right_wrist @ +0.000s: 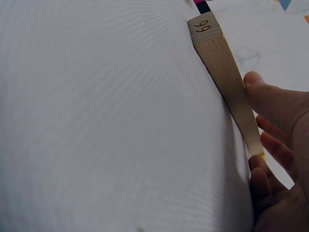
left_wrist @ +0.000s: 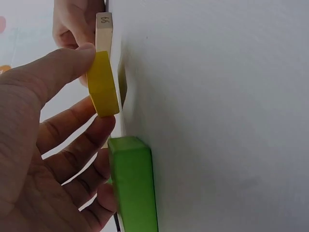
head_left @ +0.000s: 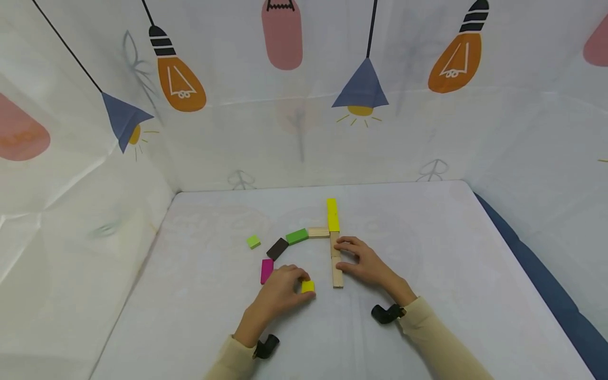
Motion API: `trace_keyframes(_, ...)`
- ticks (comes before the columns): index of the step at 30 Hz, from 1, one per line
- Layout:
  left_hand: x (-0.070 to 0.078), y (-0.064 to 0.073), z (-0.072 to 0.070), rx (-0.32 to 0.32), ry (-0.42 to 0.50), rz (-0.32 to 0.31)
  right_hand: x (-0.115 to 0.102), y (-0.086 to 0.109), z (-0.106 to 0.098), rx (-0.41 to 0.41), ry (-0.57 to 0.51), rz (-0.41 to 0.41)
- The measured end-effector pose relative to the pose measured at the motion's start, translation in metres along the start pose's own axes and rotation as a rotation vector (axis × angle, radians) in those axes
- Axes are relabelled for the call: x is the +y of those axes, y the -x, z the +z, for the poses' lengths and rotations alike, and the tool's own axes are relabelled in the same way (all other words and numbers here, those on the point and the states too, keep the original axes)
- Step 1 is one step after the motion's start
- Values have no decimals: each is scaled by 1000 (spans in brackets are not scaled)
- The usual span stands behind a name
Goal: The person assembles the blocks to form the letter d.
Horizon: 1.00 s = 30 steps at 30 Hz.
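My left hand (head_left: 280, 293) pinches a small yellow block (head_left: 308, 286) between thumb and fingertips. In the left wrist view, this yellow block (left_wrist: 102, 84) is held slightly off the white surface, and a green block (left_wrist: 133, 183) stands beside the lower fingers. To the right, my right hand (head_left: 363, 264) touches a straight line of blocks. Its thumb rests at the lower plain wooden block (head_left: 337, 278) and its fingertips at the upper plain wooden block (head_left: 334, 240). A yellow strip (head_left: 333, 214) continues that line at the far end. The number 66 marks the wooden block's end (right_wrist: 205, 26).
Left of the line curve a plain wooden block (head_left: 319, 232), a green block (head_left: 297, 236), a dark brown block (head_left: 277, 248) and a magenta block (head_left: 267, 270). A light green block (head_left: 254, 241) lies outside this arc. Patterned white sheets (head_left: 304, 142) enclose the white table (head_left: 199, 211).
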<state>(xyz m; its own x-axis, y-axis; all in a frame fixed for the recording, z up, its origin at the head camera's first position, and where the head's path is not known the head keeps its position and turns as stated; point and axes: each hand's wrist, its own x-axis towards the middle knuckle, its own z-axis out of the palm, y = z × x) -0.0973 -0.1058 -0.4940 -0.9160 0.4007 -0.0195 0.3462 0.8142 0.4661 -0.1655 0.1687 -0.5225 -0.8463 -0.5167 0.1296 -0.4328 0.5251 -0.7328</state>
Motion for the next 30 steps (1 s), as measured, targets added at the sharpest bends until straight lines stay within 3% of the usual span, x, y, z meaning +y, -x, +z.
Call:
trace_keyframes(13,3,-3,6,17,-6,-23,1,0,1,10,-2,-7)
trace_keyframes(30,-11,-1,7,-5,248,-23,0,0,1,4,9,11)
